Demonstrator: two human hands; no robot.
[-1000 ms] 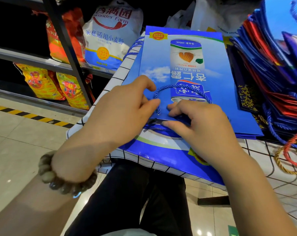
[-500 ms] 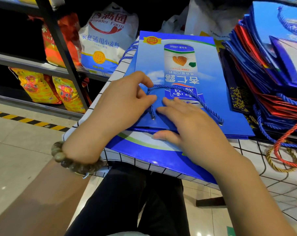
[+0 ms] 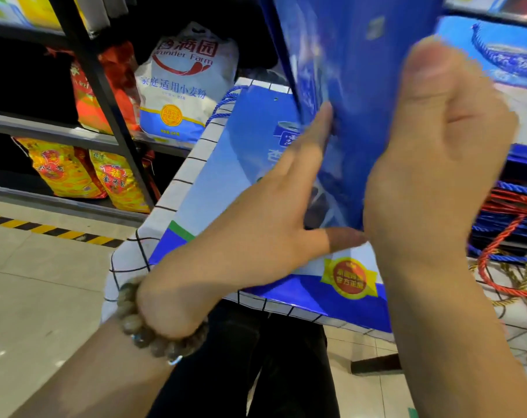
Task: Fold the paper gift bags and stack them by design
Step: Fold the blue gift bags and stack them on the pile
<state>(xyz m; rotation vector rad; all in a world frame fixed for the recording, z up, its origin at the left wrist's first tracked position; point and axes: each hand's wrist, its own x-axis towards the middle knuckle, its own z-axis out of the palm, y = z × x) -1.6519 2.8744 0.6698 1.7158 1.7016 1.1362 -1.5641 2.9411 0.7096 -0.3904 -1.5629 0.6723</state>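
Far left of the left hand: yellow sacks on the lower shelf, with a white flour sack above them. Bead bracelet on the left wrist. Left hand is open: its fingers lie straight against the lower left side of the raised blue bag and the thumb reaches right along its bottom edge. The raised bag stands upright between both hands, blurred. Under the hands a flat blue bag lies on a checked cloth. Right hand grips the raised bag's right side, thumb on the near face, fingers hidden behind. Right of the right hand is a pile of bags with red and blue rope handles.
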